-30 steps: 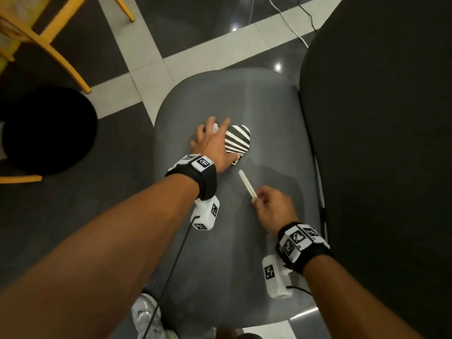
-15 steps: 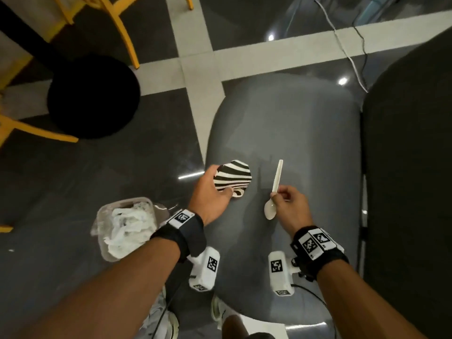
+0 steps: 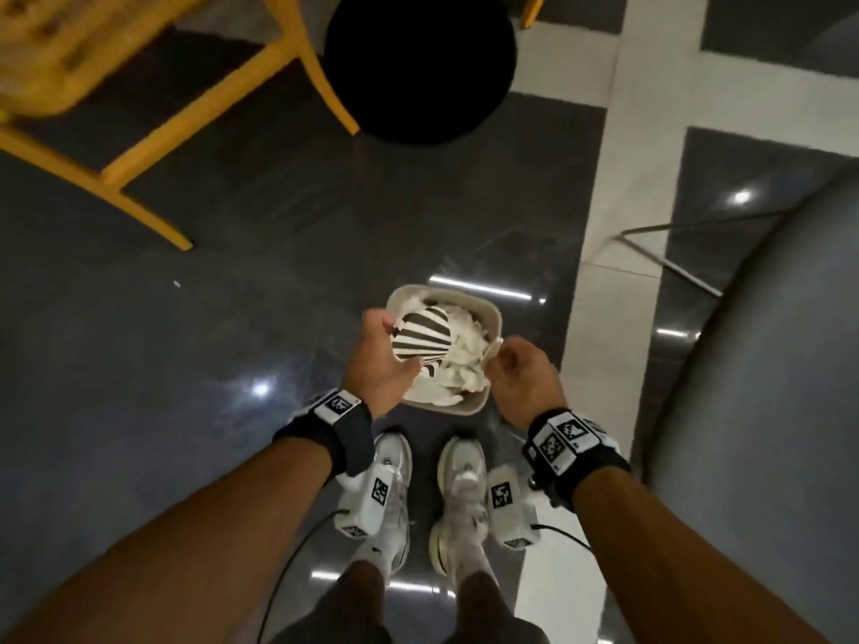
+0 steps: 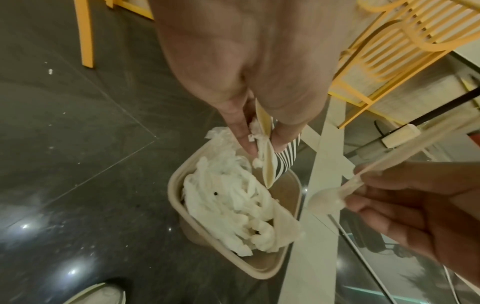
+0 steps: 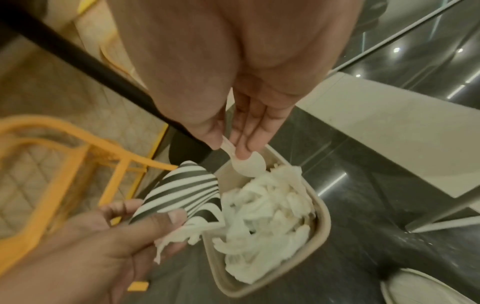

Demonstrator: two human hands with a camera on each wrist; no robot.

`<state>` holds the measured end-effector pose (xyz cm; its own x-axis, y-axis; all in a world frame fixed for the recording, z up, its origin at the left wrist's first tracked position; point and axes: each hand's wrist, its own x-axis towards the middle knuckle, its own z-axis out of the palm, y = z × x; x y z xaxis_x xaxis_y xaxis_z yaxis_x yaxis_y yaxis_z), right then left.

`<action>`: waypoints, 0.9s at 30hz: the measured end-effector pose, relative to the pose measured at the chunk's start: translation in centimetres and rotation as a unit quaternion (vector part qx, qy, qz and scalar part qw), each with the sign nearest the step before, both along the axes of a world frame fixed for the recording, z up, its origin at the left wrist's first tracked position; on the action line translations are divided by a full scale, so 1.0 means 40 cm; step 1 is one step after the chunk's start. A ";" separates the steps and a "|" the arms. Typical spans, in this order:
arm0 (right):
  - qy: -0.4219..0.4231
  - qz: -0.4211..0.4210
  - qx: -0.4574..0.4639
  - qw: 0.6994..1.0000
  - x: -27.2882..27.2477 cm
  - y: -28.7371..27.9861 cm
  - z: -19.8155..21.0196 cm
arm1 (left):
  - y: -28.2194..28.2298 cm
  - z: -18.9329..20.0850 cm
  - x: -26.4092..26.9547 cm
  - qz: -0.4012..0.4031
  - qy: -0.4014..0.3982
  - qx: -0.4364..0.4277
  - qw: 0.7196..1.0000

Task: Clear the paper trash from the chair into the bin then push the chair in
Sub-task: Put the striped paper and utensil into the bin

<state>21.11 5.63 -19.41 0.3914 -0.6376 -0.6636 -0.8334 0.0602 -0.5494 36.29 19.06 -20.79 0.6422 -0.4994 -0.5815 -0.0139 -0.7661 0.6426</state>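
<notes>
Left hand [image 3: 379, 364] pinching striped cup [image 3: 422, 339] plus a scrap of tissue, right hand [image 3: 523, 376] pinching spoon [image 5: 245, 162], both over bin [image 3: 494, 318] on floor. Best released straight down onto the paper heap, well inside the rim. Chair [image 3: 767, 364] waiting at right, unpushed.
</notes>
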 end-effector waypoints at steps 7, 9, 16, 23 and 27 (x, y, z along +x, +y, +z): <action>0.065 0.034 0.065 0.995 0.073 0.048 -0.193 | 0.030 -0.190 0.007 0.017 0.050 0.004 0.999; 0.070 0.058 0.104 0.990 0.069 0.053 -0.221 | 0.024 -0.204 0.007 0.005 0.064 -0.005 0.998; 0.111 0.081 0.097 0.986 0.041 0.046 -0.182 | 0.019 -0.168 0.021 -0.059 0.028 0.020 0.998; 0.100 0.097 0.112 0.984 -0.014 0.072 -0.061 | 0.019 -0.028 0.033 -0.096 0.015 0.047 0.994; 0.092 0.094 0.096 0.987 -0.100 0.113 0.098 | 0.057 0.106 0.036 -0.139 0.044 0.089 0.985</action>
<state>17.11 10.15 -15.47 0.3531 -0.4206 -0.8357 -0.9241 -0.0173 -0.3817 37.74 21.35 -16.55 0.4380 -0.5336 -0.7235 -0.1893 -0.8415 0.5060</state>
